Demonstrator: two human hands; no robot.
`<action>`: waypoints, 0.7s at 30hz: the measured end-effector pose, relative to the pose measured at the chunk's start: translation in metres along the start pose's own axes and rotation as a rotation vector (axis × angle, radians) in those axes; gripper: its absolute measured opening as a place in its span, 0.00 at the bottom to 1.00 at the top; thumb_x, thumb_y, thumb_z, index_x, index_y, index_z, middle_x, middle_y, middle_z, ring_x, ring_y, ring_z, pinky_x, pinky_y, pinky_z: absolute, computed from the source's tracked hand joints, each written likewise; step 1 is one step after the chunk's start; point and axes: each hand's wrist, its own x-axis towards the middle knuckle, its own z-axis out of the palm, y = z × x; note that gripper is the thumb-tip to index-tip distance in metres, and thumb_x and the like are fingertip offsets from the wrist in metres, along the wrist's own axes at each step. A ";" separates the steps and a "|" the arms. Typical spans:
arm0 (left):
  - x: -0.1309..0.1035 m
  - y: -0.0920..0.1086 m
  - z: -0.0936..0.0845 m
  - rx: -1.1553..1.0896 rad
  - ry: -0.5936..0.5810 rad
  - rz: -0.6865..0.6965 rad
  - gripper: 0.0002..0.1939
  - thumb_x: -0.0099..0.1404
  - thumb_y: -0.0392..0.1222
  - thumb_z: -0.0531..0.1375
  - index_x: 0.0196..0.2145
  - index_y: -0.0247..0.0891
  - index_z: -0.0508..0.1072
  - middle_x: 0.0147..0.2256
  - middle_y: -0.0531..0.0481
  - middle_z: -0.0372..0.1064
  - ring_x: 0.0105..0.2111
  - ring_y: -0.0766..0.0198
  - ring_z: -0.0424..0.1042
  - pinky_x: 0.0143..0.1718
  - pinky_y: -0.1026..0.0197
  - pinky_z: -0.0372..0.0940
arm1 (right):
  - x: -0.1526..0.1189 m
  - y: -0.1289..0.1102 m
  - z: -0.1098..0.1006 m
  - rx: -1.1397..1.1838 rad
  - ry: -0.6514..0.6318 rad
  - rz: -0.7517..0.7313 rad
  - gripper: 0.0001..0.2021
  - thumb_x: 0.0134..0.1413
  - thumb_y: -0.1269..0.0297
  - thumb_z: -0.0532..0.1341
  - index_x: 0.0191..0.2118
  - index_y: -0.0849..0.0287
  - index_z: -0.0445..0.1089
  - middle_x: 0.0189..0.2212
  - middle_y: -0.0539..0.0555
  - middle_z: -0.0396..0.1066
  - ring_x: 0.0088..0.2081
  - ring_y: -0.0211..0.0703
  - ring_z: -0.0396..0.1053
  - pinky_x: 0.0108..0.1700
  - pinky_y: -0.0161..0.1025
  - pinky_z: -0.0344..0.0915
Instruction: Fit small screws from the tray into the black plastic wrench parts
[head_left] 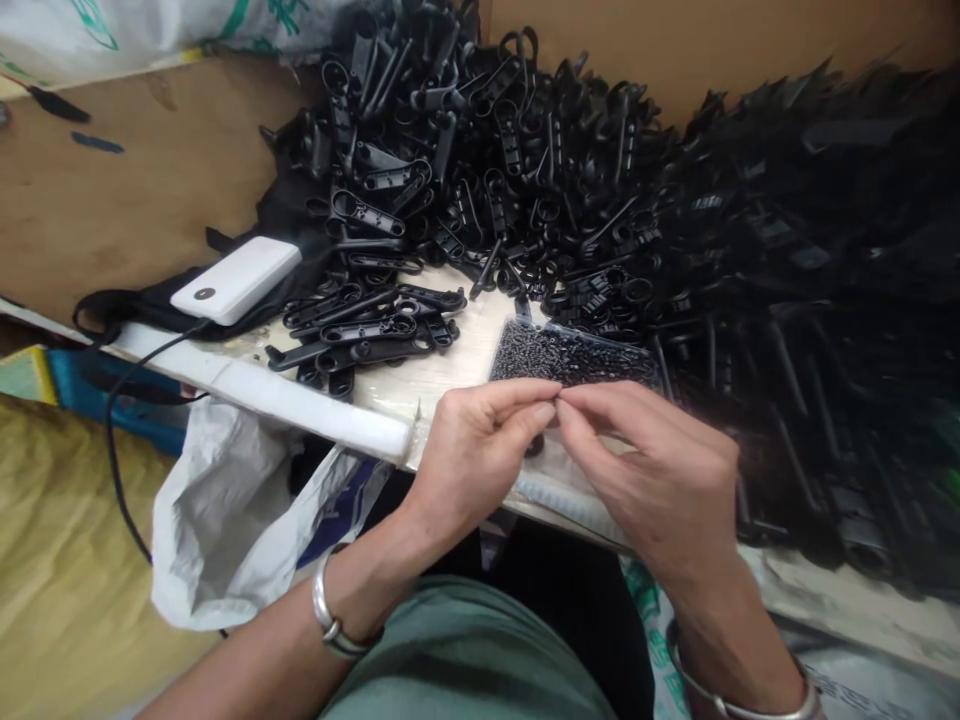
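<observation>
My left hand (480, 450) and my right hand (652, 470) meet fingertip to fingertip over the table's near edge. Thumb and forefinger of each are pinched together. Whatever sits between the fingertips is too small to make out. Just behind them lies a shallow clear tray (651, 353) filled with tiny dark shiny pieces (555, 350), its front partly covered by my fingers. A small dark round part (535, 446) shows below my left fingertips. To the left lies a small group of black plastic parts (367, 328), long pieces with ring-shaped ends.
A large heap of similar black parts (495, 150) fills the back, and a dark mass of parts (810, 300) covers the right. A white power bank (238, 278) with a black cable (112, 430) rests at left. White foam edging (300, 405) lines the front; a white sack (217, 520) hangs below.
</observation>
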 end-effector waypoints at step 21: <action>0.003 -0.001 -0.008 0.071 -0.271 0.032 0.11 0.64 0.30 0.57 0.43 0.39 0.65 0.35 0.53 0.72 0.37 0.69 0.72 0.38 0.67 0.64 | -0.022 0.025 -0.005 0.652 -0.101 0.576 0.03 0.51 0.68 0.66 0.32 0.53 0.75 0.23 0.44 0.72 0.22 0.31 0.69 0.26 0.26 0.67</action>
